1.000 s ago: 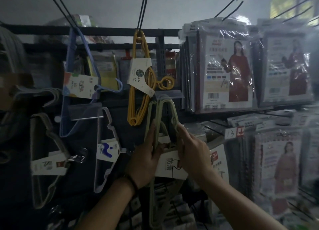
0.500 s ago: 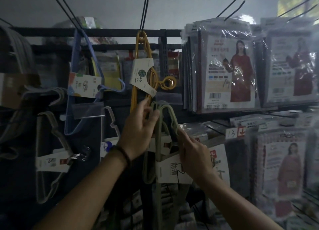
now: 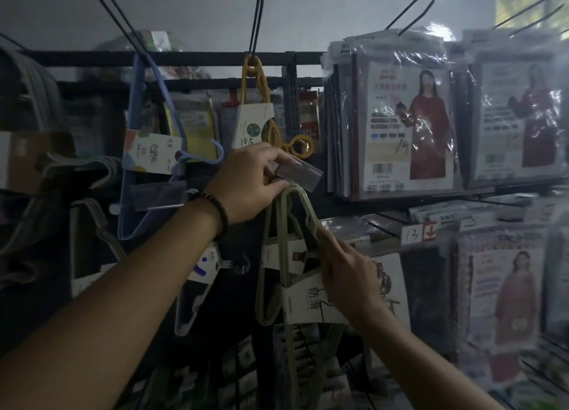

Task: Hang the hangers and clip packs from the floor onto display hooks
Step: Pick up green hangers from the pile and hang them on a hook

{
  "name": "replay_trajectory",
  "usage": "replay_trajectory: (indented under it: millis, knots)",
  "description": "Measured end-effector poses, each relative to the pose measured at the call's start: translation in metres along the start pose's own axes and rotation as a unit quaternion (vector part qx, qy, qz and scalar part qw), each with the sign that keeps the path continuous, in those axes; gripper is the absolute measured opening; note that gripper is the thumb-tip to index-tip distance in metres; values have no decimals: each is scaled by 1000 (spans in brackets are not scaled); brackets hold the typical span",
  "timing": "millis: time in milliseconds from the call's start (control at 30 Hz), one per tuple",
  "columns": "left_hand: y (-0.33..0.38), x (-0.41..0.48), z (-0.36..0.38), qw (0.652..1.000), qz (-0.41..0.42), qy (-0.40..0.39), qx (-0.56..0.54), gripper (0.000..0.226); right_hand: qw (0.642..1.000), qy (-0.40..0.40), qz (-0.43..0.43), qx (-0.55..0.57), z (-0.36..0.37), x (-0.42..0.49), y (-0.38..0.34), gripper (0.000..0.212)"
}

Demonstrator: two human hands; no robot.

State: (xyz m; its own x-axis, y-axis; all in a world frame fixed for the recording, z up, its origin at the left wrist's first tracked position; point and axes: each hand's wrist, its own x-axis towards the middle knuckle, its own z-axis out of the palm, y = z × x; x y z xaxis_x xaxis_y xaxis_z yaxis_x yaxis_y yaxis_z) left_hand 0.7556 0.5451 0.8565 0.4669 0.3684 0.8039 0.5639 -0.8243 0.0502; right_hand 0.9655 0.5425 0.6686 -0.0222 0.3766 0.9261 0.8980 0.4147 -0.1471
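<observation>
A bundle of olive-green hangers (image 3: 278, 255) with a white paper band hangs in the middle of the dim rack. My left hand (image 3: 251, 183) is raised at the bundle's top and pinches the clear price-tag holder (image 3: 300, 171) at the tip of a display hook, fingers curled. My right hand (image 3: 349, 271) holds the green bundle lower down, at its right arm and paper band. The hook's wire is hidden behind my left hand.
Yellow hangers (image 3: 260, 101) with a "10.5" tag and blue hangers (image 3: 144, 151) hang on upper hooks. White hangers (image 3: 197, 286) hang lower left. Bagged garment packs (image 3: 409, 126) fill the rack on the right. Bare black hooks (image 3: 257, 15) stick out above.
My left hand rose from the hangers' side to the tag holder at the hook tip. The green bundle came up with it; my right hand stayed on its lower part.
</observation>
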Motion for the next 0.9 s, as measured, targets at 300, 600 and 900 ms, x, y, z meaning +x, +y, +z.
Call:
replay_trajectory:
  millis: [300,600,900]
  knots:
    - [-9,-5,15,999,2,18,32,64,999,-7,21,37,-2,-10,3,53]
    - [-21,-6,33,992,38,104,63,21,999,-9,30,43,-7,-14,7,54]
    - [-18,-10,28,986,96,72,119,20,999,-26,33,6,-6,-7,11,56]
